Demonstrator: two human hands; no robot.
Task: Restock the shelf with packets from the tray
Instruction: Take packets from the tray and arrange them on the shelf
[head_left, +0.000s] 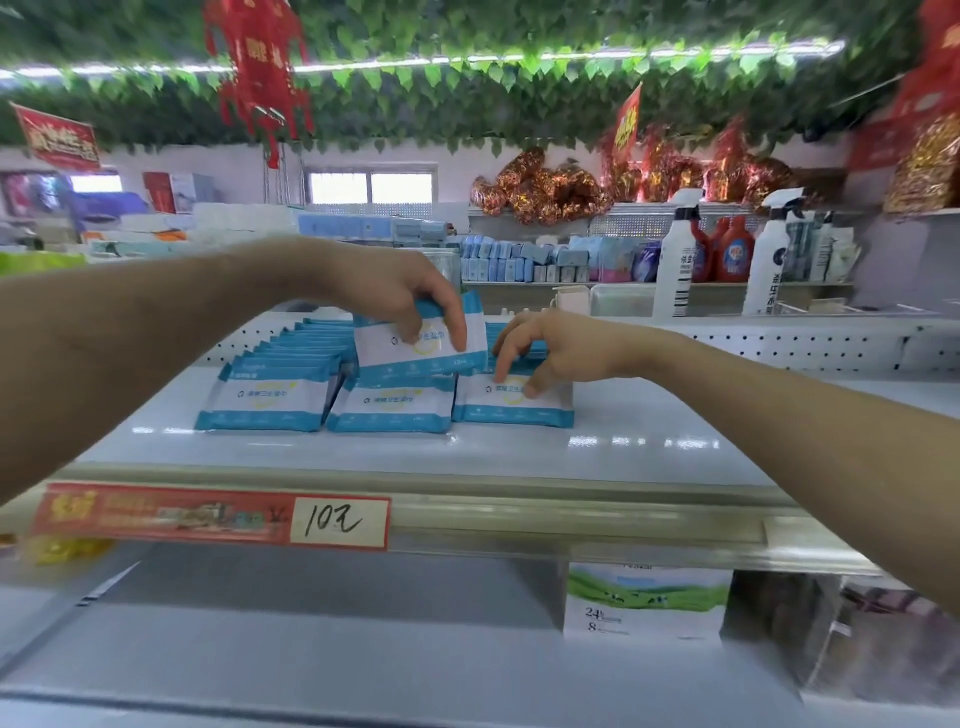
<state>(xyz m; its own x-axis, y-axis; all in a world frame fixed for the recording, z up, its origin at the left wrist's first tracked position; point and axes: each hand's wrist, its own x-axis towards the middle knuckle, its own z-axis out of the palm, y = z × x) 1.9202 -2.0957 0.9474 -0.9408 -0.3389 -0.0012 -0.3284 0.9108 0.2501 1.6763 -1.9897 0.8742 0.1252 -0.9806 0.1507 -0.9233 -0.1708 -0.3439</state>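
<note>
A white box (644, 603) printed with a green meadow is sitting nearest on the lower level, just under the shelf lip. Above it, a red price label (161, 514) with a handwritten white tag (337, 521) is running along the front edge of the white shelf (649, 441). On that shelf, blue-and-white packets are standing in three rows side by side, leaning back one behind another: the left row's front packet (267, 400), the middle row's front packet (392, 408) and the right row's front packet (511, 408) are lining up close together, well back from the lip. The right hand (550, 348) is reaching down onto the right row, its spread fingers holding nothing, with the index fingertip and thumb tip pressing on the face of that front packet. The left hand (384, 286) is gripping one more packet (415, 348) from above, fingers curling down over its printed face, and is holding it tilted in the air over the middle row, its lower edge just above the packets there. Behind the hands, a perforated white back panel (779, 343) is closing off the shelf. Farther off, two white spray bottles (675, 260) and red detergent bottles (735, 254) are standing on another shelf, and green leaf garlands (519, 78) and a red hanging ornament (260, 67) are dangling overhead.
</note>
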